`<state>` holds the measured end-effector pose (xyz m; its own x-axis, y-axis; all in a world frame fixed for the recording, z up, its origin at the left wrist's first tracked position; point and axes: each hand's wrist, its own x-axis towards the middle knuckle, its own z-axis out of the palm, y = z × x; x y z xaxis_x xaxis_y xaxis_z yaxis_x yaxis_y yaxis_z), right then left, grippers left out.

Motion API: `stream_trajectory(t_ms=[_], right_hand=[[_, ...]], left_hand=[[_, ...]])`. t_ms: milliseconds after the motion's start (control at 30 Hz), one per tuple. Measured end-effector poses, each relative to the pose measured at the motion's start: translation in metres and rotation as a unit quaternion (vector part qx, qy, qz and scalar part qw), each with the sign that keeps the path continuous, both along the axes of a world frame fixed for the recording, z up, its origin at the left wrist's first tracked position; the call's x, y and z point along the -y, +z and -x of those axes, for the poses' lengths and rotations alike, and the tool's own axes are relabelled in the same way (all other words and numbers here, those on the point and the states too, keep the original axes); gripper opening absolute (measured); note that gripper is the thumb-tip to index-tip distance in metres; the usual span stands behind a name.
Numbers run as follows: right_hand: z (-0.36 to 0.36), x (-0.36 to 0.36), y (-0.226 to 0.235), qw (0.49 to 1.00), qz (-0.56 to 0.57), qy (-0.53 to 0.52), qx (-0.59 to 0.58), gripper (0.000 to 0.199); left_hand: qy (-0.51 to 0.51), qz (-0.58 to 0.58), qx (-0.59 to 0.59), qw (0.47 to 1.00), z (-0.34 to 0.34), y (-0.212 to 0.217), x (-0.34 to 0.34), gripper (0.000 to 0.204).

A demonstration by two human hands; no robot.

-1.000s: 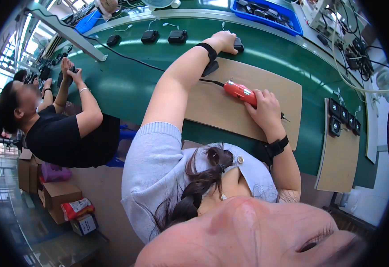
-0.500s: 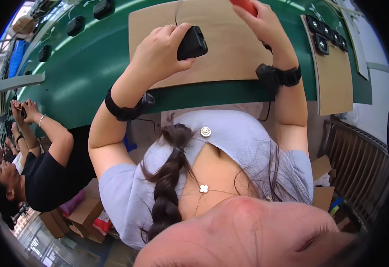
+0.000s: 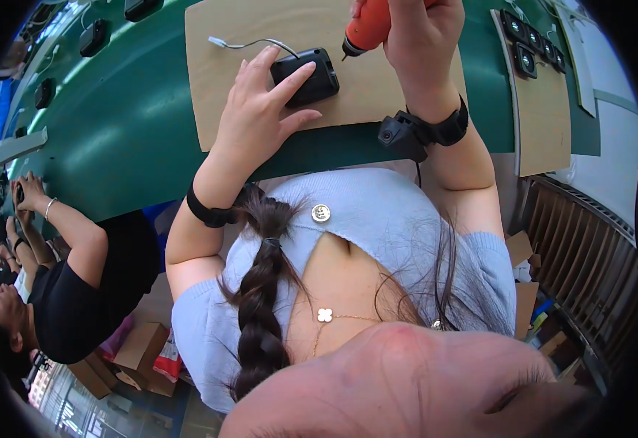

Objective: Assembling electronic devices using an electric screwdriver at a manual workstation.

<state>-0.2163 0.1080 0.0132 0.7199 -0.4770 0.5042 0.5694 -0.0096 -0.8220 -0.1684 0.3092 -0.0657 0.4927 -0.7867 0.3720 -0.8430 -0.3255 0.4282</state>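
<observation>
Resting the left grip (image 3: 257, 108), fingers spread over part of the top rather than wrapped, on the black case (image 3: 321, 85), set on cardboard (image 3: 384, 95) on the table (image 3: 143, 109). Clasping the red driver (image 3: 368, 31) in the right grip (image 3: 422, 35), bit (image 3: 345, 57) just beside the case. Could let the case twist under so light a hold, or slip the bit toward the left fingers. Might snag the cable (image 3: 249, 45) by those fingertips. Well apart: square units (image 3: 525, 60) on a board (image 3: 545, 139) at right, more cases (image 3: 94, 38) at left.
</observation>
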Motion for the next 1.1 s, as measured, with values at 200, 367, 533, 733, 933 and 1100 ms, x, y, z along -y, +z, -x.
stream_trajectory(t_ms=[200,367,533,733,933,1100], right_hand=[[-0.009,-0.005,-0.008,1.000,0.020,0.011,0.012,0.029],[-0.014,-0.006,-0.011,0.999,0.015,0.016,0.027,0.031],[-0.016,-0.012,-0.015,0.998,0.046,0.018,0.034,0.033],[-0.019,-0.019,-0.021,0.991,0.122,-0.026,0.039,0.030],[-0.037,-0.023,-0.033,0.989,0.081,0.021,0.121,0.035],[-0.028,-0.018,-0.039,0.982,-0.053,0.155,0.089,0.038]], left_hand=[[0.009,-0.001,-0.052,0.999,0.001,-0.007,0.005,0.054],[0.009,0.005,-0.046,0.999,0.000,-0.006,0.003,0.053],[0.010,0.015,-0.045,0.999,0.000,-0.004,-0.001,0.053],[0.008,0.012,-0.046,0.999,-0.001,-0.004,-0.004,0.053],[0.009,0.020,-0.053,0.998,-0.001,-0.003,-0.009,0.052],[0.011,0.023,-0.068,0.997,-0.001,0.001,-0.012,0.051]])
